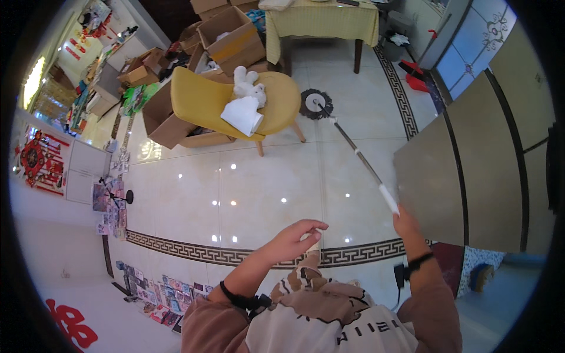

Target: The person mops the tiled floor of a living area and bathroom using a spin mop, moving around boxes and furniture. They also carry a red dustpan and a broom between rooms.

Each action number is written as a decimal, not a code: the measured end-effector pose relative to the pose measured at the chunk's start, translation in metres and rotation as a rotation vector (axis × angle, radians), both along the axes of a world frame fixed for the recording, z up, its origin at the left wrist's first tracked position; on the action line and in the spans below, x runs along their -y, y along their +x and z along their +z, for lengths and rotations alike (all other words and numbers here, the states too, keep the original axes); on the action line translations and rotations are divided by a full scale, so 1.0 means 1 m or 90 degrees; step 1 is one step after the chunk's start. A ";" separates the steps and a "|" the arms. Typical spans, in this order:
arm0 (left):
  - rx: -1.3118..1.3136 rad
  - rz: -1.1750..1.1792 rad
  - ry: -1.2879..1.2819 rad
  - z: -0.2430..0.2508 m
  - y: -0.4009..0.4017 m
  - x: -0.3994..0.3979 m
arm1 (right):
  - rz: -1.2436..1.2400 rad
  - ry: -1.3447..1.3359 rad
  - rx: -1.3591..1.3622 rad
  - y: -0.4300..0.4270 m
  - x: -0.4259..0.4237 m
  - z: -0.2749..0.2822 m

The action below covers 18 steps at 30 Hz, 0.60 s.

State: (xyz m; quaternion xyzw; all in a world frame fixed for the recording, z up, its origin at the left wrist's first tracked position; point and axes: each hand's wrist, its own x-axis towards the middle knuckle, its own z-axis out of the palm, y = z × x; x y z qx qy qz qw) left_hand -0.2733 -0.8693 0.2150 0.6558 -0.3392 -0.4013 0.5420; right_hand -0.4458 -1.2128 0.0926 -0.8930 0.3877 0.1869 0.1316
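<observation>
My right hand (pixel 406 222) is closed around the white grip of a round spin mop (pixel 357 152). The mop's pole slants up and left to its dark fringed head (pixel 316 104), which lies flat on the tiled floor beside a yellow chair (pixel 194 99). Near the middle of the view, my left hand (pixel 301 238) is held in front of my body with fingers loosely bent and apart, holding nothing. On the chair seat lie a white plush toy (pixel 249 86) and a white cloth (pixel 242 115).
Open cardboard boxes (pixel 234 39) stand behind the chair, near a table with a checked cloth (pixel 322 20). Large grey-brown panels (pixel 428 176) rise at the right. A red dustpan (pixel 416 82) and a bin (pixel 393 47) are at the upper right. Pictures line the left wall's foot.
</observation>
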 end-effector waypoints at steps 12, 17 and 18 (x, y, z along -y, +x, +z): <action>0.022 -0.315 -0.027 0.024 0.037 0.090 | -0.241 0.079 -0.188 -0.363 -0.209 0.138; 0.042 -0.291 0.012 0.029 0.059 0.102 | -0.263 0.127 -0.167 -0.357 -0.199 0.137; 0.051 -0.295 0.017 0.031 0.065 0.110 | -0.260 0.131 -0.155 -0.350 -0.189 0.132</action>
